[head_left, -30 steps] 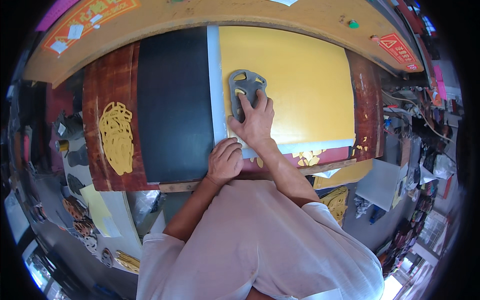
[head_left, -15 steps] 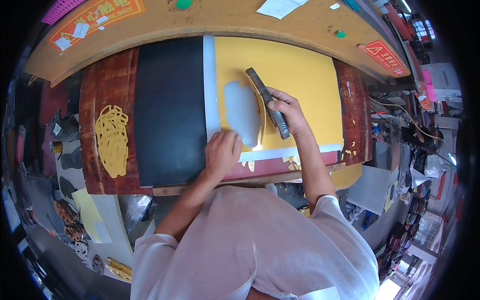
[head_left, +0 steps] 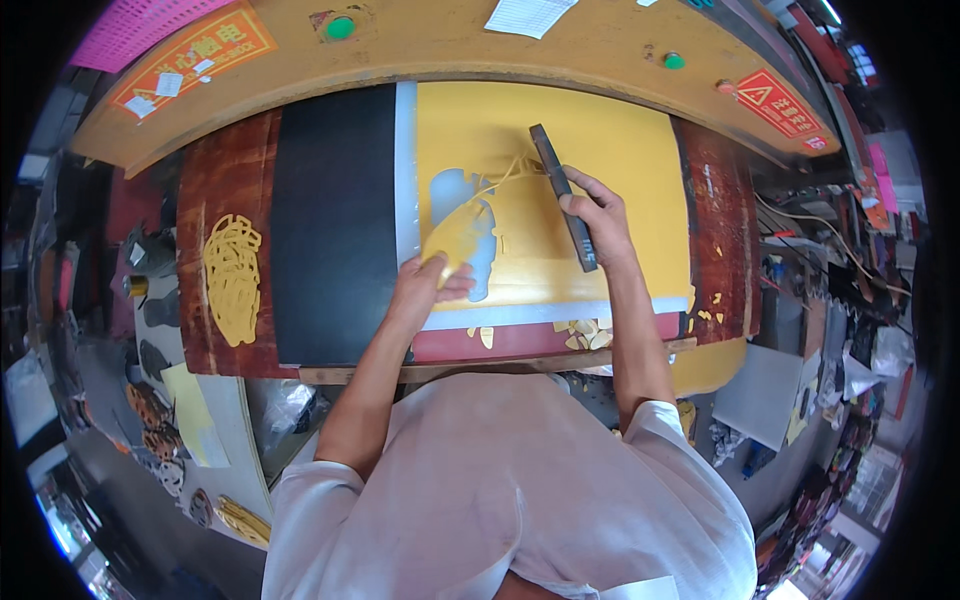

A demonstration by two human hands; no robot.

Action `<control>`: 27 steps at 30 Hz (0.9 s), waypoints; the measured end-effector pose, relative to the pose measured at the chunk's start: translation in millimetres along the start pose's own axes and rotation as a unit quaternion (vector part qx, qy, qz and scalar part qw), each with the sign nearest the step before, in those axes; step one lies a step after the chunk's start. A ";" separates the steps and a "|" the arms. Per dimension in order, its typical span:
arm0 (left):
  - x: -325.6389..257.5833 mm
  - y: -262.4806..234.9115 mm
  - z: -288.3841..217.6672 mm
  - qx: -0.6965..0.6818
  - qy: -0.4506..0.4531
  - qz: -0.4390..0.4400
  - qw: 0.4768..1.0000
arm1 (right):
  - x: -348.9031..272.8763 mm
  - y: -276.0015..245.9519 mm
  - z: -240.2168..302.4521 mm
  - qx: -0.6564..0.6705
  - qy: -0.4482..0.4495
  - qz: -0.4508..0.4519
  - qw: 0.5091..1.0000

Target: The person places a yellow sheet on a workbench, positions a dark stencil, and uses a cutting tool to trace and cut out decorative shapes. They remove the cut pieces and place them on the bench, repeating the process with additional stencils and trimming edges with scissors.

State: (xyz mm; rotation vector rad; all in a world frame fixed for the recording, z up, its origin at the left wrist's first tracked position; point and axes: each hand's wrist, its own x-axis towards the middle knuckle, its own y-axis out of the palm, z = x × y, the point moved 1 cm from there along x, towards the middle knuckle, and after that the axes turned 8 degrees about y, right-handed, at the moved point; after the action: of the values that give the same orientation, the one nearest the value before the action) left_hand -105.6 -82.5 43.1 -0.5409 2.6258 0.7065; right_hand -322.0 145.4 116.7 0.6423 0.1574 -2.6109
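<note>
A yellow sheet (head_left: 620, 150) lies over a pale backing on the work surface, with a long grey-white hole (head_left: 482, 270) cut through it. My right hand (head_left: 603, 215) is closed on a dark, narrow cutting die (head_left: 562, 195), held edge-up above the sheet. Between my left fingers and thumb is a thin yellow cut-out piece (head_left: 455, 232), blurred by motion and lifted over the hole. Thin yellow strands stretch from that piece toward the die. My left hand (head_left: 428, 285) is over the sheet's left front part.
A black pad (head_left: 335, 230) lies left of the sheet. A stack of yellow cut-outs (head_left: 232, 280) rests on the reddish-brown board at far left. Yellow scraps (head_left: 585, 333) lie along the front edge. An orange machine beam (head_left: 420, 50) with green buttons spans the back.
My left hand has lifted the yellow cut-out piece from the sheet and moved slightly left. The right hand has carried the die a little to the right.
</note>
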 end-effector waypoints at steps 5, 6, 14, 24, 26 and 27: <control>-18.1 -2.6 -33.8 -0.002 -0.042 -0.049 0.998 | 10.6 -12.6 -22.5 -0.239 -0.250 -0.148 0.927; -23.5 -8.2 -41.0 0.066 -0.050 -0.047 0.995 | 11.4 -12.3 -30.3 -0.289 -0.256 -0.168 0.907; -35.8 -3.4 -37.6 0.043 0.044 -0.109 0.992 | -7.1 -2.5 -49.2 -0.521 -0.360 -0.219 0.743; -31.9 55.6 -15.4 0.018 0.103 -0.073 0.992 | -13.7 85.0 -60.1 -0.223 -0.233 0.213 0.922; -34.6 55.5 -14.9 -0.027 0.118 -0.045 0.992 | 1.9 77.1 -61.1 -0.165 -0.182 0.216 0.945; -38.0 52.8 -14.7 0.002 0.098 -0.097 0.990 | 12.9 70.1 -58.8 -0.107 -0.096 0.216 0.966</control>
State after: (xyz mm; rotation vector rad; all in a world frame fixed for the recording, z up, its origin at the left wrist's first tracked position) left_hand -100.3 -38.1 92.5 -0.8916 2.7021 0.6147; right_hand -276.6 90.1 58.3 0.3034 0.2104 -2.1784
